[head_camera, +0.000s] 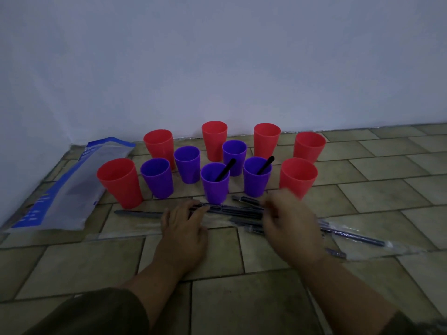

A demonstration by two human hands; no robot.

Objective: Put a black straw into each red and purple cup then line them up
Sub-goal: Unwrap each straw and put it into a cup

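1. Just in front of the middle purple cup point(215, 183): pile of black straws point(232, 211) on the floor, long axis left-right across both hands.
2. Left hand point(185, 229) rests flat on the pile's left end, fingers spread.
3. Right hand point(289, 224) is blurred over the right end; grip unclear.
4. Right looks nearer to picking a straw.
5. Two purple cups hold straws; the rest are empty.
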